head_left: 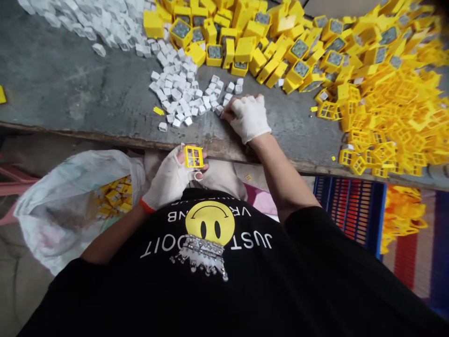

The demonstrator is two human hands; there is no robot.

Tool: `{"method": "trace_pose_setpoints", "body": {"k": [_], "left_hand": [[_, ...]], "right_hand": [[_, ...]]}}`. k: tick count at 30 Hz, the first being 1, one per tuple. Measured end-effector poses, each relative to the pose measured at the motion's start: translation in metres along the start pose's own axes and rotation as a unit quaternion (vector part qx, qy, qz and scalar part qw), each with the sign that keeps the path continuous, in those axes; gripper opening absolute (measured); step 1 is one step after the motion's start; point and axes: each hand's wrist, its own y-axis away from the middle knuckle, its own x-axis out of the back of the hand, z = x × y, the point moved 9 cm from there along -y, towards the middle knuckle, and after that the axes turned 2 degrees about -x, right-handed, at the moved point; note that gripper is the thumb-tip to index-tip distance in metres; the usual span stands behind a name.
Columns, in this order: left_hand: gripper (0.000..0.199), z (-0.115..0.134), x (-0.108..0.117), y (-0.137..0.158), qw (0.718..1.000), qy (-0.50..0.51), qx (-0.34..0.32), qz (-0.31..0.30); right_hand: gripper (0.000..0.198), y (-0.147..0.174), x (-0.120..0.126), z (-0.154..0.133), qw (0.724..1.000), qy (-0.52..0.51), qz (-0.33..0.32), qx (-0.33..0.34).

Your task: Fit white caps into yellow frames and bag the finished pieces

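Observation:
My left hand (168, 180), in a white fingerless glove, holds a small yellow square frame (194, 157) just below the table's front edge. The frame is split into four windows, with some white showing behind them. On the table, my right hand (247, 116), gloved the same way, has its fingers curled down at the right end of a pile of small white cube-shaped caps (180, 91). What its fingertips pinch, if anything, is hidden. A small flat yellow piece (158, 111) lies left of the caps.
Yellow boxes (245, 49) with grey insides are heaped at the back of the grey table (84, 93). Loose yellow frames (384, 145) pile up at right, larger white pieces (94, 21) at back left. A white bag (45, 206) with yellow pieces stands below left, a blue crate (351, 201) below right.

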Motion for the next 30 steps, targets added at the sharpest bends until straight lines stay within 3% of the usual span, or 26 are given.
{"method": "trace_pose_setpoints", "body": {"k": [3, 6, 12, 16, 19, 22, 26, 30], "left_hand": [[0.044, 0.001, -0.004, 0.000, 1.000, 0.018, 0.005, 0.000], [0.038, -0.005, -0.009, -0.002, 0.999, 0.039, 0.030, -0.010], [0.039, -0.020, -0.016, 0.001, 0.993, 0.076, 0.071, -0.055], [0.041, -0.022, -0.012, 0.007, 0.987, 0.118, 0.079, -0.071], [0.036, -0.017, -0.003, 0.009, 0.985, 0.141, 0.078, -0.056], [0.029, -0.009, 0.013, 0.009, 0.988, 0.141, 0.061, -0.005], [0.029, 0.003, 0.034, 0.010, 0.991, 0.124, 0.006, 0.053], [0.034, 0.009, 0.043, 0.012, 0.991, 0.109, -0.037, 0.070]], "right_hand": [[0.036, 0.020, 0.008, -0.033, 0.993, -0.118, -0.018, -0.024], [0.046, 0.055, 0.012, -0.081, 0.963, -0.258, -0.073, -0.016], [0.063, 0.085, 0.000, -0.126, 0.962, -0.248, -0.107, 0.027], [0.046, 0.083, -0.004, -0.135, 0.970, -0.214, -0.092, 0.066], [0.028, 0.064, -0.005, -0.130, 0.980, -0.174, -0.068, 0.070], [0.027, 0.029, -0.021, -0.116, 0.994, -0.056, -0.083, 0.050], [0.032, -0.004, -0.053, -0.104, 0.987, 0.090, -0.124, 0.042], [0.020, 0.004, -0.051, -0.109, 0.993, 0.059, -0.091, 0.054]]}}
